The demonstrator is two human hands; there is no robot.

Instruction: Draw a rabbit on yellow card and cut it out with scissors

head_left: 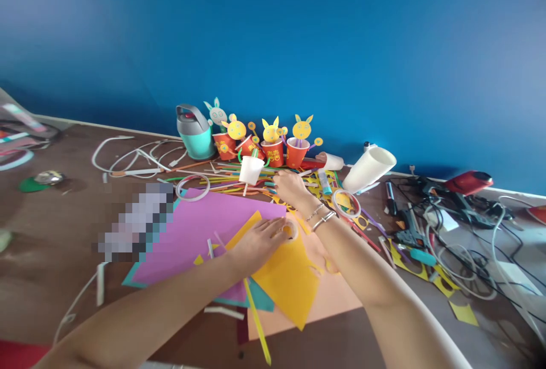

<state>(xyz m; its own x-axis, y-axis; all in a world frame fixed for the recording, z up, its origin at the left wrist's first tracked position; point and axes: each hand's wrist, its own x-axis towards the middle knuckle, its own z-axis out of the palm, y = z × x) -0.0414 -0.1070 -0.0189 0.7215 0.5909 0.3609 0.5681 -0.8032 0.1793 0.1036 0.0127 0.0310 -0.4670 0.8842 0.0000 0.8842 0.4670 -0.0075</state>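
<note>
Left hand: the left hand point(260, 241) is lying palm down on a yellow paper sheet point(290, 278), fingers stretched out and close together, the fingertips touching a small roll of clear tape point(292, 229).

Right hand: the right hand point(290, 187), with bracelets at the wrist, is reaching forward into a scatter of thin coloured paper strips point(222, 178). The fingers are curling downward; I cannot tell whether they are pinching anything.

Where the sheet is: it is lying tilted across a purple paper sheet point(191, 232) and a pale orange paper sheet point(336, 301), on the brown table point(55, 232), right in front of the person.

Handling: the yellow sheet is looking light, thin and floppy, likely to slide on the sheets under it and to crease if gripped hard; a flat palm or a pinch at a free corner would suit it. The tape roll is looking light and stiff, best taken by its outer rim.

Around: a white paper cup point(251, 170) is standing just beyond the right hand. Behind it, red paper cups with yellow rabbit faces point(296, 150) are lining the blue wall beside a teal bottle with a grey lid point(196, 133).
</note>
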